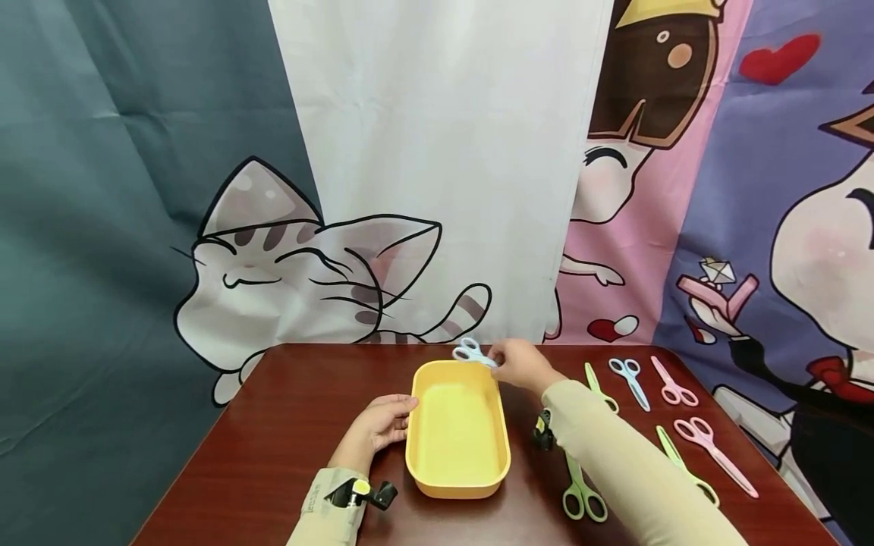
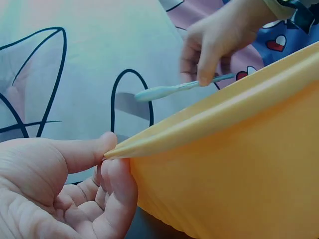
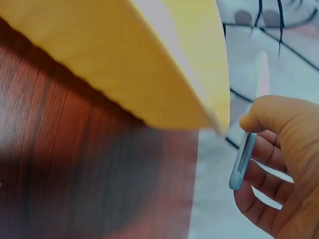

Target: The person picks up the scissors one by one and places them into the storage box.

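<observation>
A yellow plastic bin (image 1: 457, 491) stands on the table with nothing inside it. My left hand (image 1: 385, 422) pinches its left rim between thumb and fingers, the thumb on top in the left wrist view. At the bin's far right corner, my right hand (image 1: 520, 365) holds a pair of light blue scissors (image 1: 471, 352) by the blade end, handle loops pointing left. In the right wrist view the scissors (image 3: 242, 162) appear edge-on, pinched between thumb and fingers beside the bin's rim (image 3: 219, 130).
Several scissors lie on the right of the dark red table (image 1: 273, 440): blue scissors (image 1: 631, 381), pink scissors (image 1: 713, 453) and green scissors (image 1: 583, 497) among them. The right forearm passes over part of this group. A printed curtain (image 1: 444, 152) hangs behind the table.
</observation>
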`<state>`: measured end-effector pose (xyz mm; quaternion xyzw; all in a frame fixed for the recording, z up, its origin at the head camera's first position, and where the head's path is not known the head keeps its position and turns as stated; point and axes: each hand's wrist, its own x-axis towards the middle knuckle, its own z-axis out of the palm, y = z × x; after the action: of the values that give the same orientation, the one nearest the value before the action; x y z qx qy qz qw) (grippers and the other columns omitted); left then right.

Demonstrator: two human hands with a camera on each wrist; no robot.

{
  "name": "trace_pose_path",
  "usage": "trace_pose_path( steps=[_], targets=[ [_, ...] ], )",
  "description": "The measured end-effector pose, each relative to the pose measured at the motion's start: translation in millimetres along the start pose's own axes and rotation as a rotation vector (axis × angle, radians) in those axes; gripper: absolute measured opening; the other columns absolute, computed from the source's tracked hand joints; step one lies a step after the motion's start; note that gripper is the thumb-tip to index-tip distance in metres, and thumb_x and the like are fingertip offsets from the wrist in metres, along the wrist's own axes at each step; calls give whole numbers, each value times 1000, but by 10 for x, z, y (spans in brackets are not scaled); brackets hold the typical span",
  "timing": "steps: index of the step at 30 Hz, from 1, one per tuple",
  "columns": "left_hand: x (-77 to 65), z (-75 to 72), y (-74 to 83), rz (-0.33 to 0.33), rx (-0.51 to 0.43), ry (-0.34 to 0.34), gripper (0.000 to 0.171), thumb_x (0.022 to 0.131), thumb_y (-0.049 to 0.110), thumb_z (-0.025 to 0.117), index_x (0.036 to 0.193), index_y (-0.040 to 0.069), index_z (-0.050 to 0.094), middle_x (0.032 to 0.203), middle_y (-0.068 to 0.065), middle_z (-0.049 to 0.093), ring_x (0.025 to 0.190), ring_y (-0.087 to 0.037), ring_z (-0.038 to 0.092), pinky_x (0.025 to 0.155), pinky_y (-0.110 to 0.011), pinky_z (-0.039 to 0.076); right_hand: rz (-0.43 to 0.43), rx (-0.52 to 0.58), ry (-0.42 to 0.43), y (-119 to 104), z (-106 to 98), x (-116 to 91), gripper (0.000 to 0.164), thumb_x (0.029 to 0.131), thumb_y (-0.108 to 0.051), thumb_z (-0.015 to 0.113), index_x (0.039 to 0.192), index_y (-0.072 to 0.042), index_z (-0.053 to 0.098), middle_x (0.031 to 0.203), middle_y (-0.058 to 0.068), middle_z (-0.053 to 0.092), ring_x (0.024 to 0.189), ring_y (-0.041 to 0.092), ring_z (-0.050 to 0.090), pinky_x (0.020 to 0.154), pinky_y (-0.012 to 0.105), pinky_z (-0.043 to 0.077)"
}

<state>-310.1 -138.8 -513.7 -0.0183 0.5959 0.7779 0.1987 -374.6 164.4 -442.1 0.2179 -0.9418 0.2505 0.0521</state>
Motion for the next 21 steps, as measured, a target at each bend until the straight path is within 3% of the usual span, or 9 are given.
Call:
trace_pose_path(
  steps=[4,8,21],
  targets=[
    [-27,9,-1,2,16,28,8,102,13,61,102,5,60,81,-3,65,68,-11,64,58,-23,56,-104,-94,-72,-208,44,39,14,76,-10,75,88,-15,72,77,-7,59,70,13,51,65,29,46],
    [-26,37,-11,3,28,20,13,102,13,61,106,2,60,83,-4,65,69,-10,64,59,-24,56,-144,-137,-135,-339,95,44,15,77,-11,77,90,-15,73,80,-8,61,74,13,53,69,31,49],
    [-15,69,14,8,58,58,24,102,13,60,116,-6,57,84,-6,66,68,-10,64,59,-25,57,-288,-337,-219,-411,392,54,13,77,-12,81,87,-15,75,85,-6,65,74,10,53,73,29,52]
  ],
)
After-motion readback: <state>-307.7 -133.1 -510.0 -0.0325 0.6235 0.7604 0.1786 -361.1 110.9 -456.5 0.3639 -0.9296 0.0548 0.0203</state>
